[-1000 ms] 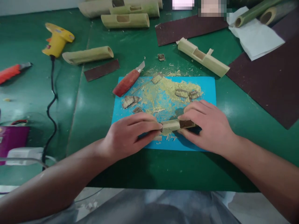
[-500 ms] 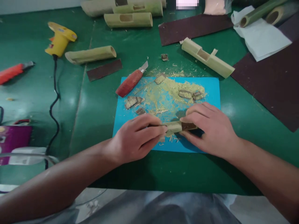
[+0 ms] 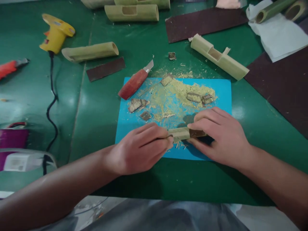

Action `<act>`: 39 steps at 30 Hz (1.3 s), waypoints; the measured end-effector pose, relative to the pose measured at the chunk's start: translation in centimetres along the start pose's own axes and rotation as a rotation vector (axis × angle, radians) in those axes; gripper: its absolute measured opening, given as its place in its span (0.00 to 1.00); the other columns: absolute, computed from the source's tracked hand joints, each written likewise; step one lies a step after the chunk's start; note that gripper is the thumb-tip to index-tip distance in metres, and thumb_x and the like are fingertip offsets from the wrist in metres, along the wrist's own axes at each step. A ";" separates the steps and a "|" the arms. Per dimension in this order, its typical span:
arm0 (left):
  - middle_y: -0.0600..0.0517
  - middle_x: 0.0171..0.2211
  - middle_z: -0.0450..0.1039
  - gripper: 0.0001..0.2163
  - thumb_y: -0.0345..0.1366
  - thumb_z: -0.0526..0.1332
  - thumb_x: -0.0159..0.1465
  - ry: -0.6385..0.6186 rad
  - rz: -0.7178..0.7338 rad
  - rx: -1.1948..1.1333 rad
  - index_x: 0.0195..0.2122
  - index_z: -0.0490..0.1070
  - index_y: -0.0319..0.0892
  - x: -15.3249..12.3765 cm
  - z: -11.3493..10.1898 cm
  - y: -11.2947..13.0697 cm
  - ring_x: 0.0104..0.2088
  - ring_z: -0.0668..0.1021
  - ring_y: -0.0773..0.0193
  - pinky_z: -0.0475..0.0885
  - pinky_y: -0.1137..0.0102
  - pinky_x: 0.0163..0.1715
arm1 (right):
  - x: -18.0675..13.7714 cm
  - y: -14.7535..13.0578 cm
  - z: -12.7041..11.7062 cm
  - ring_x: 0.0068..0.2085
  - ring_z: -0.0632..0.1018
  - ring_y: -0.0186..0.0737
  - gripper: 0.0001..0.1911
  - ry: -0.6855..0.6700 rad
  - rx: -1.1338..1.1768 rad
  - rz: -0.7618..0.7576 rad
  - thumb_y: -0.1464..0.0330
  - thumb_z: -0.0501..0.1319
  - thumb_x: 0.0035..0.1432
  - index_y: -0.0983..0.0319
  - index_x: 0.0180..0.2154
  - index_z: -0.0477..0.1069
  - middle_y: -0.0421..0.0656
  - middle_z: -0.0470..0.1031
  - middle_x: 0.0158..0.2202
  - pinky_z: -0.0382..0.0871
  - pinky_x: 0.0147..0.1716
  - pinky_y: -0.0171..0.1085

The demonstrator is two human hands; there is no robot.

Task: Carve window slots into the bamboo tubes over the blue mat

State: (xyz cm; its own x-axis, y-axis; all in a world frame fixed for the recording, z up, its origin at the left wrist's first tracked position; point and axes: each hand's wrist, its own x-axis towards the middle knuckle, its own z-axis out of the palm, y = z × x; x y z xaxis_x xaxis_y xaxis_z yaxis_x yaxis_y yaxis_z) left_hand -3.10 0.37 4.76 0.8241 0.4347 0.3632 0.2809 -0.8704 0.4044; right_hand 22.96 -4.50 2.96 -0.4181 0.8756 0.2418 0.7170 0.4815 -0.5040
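Above the near part of a blue board (image 3: pixel 125 128), my right hand (image 3: pixel 218 136) is closed round a short bamboo tube (image 3: pixel 178 134) with a cut-out, thumb below and fingers above. My left hand (image 3: pixel 141 147) is pinched at the tube's left end. Between its fingertips shows a thin dark edge, which looks like a small folded piece of sandpaper (image 3: pixel 169 136); most of it is hidden. Pale bamboo dust (image 3: pixel 179 89) covers the board's middle, with several worn sandpaper scraps (image 3: pixel 137 104) among it. A red-handled knife (image 3: pixel 134 84) rests across the board's far left corner.
A notched bamboo tube (image 3: pixel 218 57) lies at the back right, near dark sandpaper sheets (image 3: pixel 204 24) and white paper (image 3: pixel 281 35). Back left are another bamboo tube (image 3: pixel 90 52), a sandpaper strip (image 3: pixel 106 69) and a corded yellow tool (image 3: pixel 57 33). A purple box (image 3: pixel 14 141) sits far left.
The camera view has shifted slightly. My left hand has moved a little nearer to me, its fingertips lower at the tube's end. My right hand keeps the same grip on the tube.
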 end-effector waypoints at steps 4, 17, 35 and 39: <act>0.50 0.36 0.79 0.06 0.27 0.60 0.71 -0.003 -0.031 0.002 0.38 0.75 0.42 0.1 -0.1 -0.1 0.33 0.80 0.66 0.79 0.70 0.37 | 0.0 0.0 0.0 0.41 0.77 0.45 0.09 0.001 -0.014 -0.012 0.62 0.62 0.68 0.59 0.38 0.76 0.46 0.80 0.40 0.64 0.38 0.44; 0.50 0.36 0.79 0.05 0.26 0.60 0.71 -0.026 0.024 -0.036 0.40 0.73 0.42 -0.1 0.1 0.1 0.33 0.80 0.66 0.79 0.70 0.37 | 0.2 0.1 0.1 0.42 0.77 0.46 0.08 0.016 -0.010 -0.007 0.62 0.63 0.67 0.59 0.37 0.75 0.46 0.80 0.41 0.64 0.38 0.45; 0.50 0.36 0.79 0.05 0.26 0.62 0.69 0.004 -0.028 -0.048 0.37 0.74 0.43 0.3 -0.1 -0.5 0.33 0.80 0.65 0.79 0.69 0.36 | 0.0 0.1 0.0 0.42 0.76 0.47 0.08 -0.016 0.000 -0.003 0.61 0.63 0.67 0.58 0.38 0.75 0.46 0.80 0.41 0.63 0.38 0.45; 0.50 0.37 0.79 0.06 0.26 0.61 0.69 -0.006 -0.032 -0.056 0.38 0.74 0.43 0.2 0.0 -0.4 0.33 0.80 0.66 0.79 0.70 0.36 | 0.0 0.0 0.0 0.42 0.76 0.47 0.08 -0.015 -0.003 -0.001 0.61 0.63 0.67 0.59 0.38 0.75 0.47 0.80 0.41 0.62 0.38 0.45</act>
State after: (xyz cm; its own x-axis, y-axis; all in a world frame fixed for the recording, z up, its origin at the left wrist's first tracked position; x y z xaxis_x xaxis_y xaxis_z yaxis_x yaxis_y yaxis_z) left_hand -3.09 0.84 4.67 0.8180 0.4605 0.3448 0.2791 -0.8418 0.4620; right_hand 22.95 -4.44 2.94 -0.4272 0.8745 0.2297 0.7184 0.4826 -0.5010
